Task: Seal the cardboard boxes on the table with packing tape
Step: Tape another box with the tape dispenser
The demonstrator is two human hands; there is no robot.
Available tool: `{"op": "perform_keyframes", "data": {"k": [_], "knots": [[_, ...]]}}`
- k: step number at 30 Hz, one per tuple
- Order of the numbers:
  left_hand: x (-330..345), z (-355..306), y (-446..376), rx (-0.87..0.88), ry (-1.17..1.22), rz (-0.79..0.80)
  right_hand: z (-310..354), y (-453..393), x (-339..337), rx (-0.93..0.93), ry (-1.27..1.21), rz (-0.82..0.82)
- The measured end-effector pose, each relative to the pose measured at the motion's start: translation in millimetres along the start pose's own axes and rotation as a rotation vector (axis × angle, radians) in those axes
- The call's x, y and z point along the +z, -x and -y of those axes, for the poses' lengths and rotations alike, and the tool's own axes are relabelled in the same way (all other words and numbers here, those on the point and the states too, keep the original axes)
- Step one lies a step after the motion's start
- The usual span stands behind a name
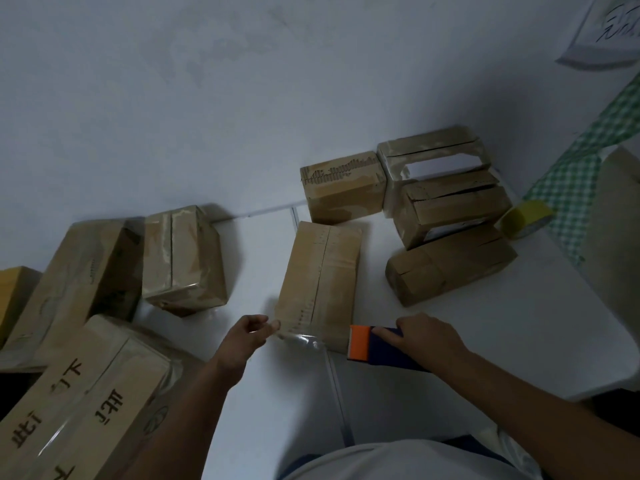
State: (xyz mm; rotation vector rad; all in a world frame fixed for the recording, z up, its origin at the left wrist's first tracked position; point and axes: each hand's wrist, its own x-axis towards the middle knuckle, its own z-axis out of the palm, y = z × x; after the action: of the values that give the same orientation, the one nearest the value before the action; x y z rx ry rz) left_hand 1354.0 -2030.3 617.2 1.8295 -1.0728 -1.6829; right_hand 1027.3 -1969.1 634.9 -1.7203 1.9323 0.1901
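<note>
Both hands work at the near end of a long brown cardboard box lying in the middle of the white counter: the left hand, at about seven o'clock from the box, has its fingertips curled in a pinch on the loose end of a strip of clear glossy packing tape, while the right hand, at about five o'clock, is wrapped round a dark blue tape dispenser with an orange blade guard. That box looks light and stiff, likely to slide on the smooth counter, so steadying its near corner seems wise; the tape is thin, sticky and apt to crease. I count nine cardboard boxes: four at the left, four clustered toward one o'clock, and this one. One spare yellowish tape roll sits at two o'clock.
</note>
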Motion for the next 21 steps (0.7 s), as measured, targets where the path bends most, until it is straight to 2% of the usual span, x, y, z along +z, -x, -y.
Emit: {"op": "perform_keyframes", "data": {"k": [4, 7, 9, 10, 11, 12, 14, 15, 17, 21], "knots": [[-8.5, -6.6, -7.9, 0.047, -0.223, -0.001, 1.4, 1.7, 3.3, 0.008, 0.005, -0.014], [-18.2, -13.2, -17.0, 0.073, -0.735, -0.154, 2.2, 2.6, 4.6, 0.014, -0.005, -0.021], [-17.3, -18.9, -17.5, 0.233, -0.925, -0.294, 2.5, 2.8, 5.7, 0.021, -0.005, -0.031], [-11.7, -22.5, -15.8, 0.401, -0.955, -0.333, 3.1, 2.9, 6.1, 0.026, -0.001, -0.032], [-2.0, -26.8, -13.4, 0.593, -0.978, -0.309, 4.0, 3.2, 6.2, 0.03, 0.005, -0.031], [10.5, -31.7, -11.6, 0.774, -1.017, -0.218, 4.7, 3.3, 6.1, 0.032, 0.009, -0.03], [37.9, -37.8, -14.0, 1.038, -1.182, 0.075, 5.6, 3.5, 4.3, 0.036, 0.006, -0.028], [50.3, -38.3, -17.3, 1.071, -1.292, 0.2, 5.7, 3.7, 2.9, 0.039, -0.001, -0.026], [63.8, -34.3, -27.9, 1.02, -1.464, 0.31, 6.1, 4.3, 0.4, 0.046, -0.013, -0.021], [63.5, -21.0, -43.7, 1.04, -1.55, 0.268, 0.1, 8.8, -2.8, 0.05, -0.063, -0.024]]}}
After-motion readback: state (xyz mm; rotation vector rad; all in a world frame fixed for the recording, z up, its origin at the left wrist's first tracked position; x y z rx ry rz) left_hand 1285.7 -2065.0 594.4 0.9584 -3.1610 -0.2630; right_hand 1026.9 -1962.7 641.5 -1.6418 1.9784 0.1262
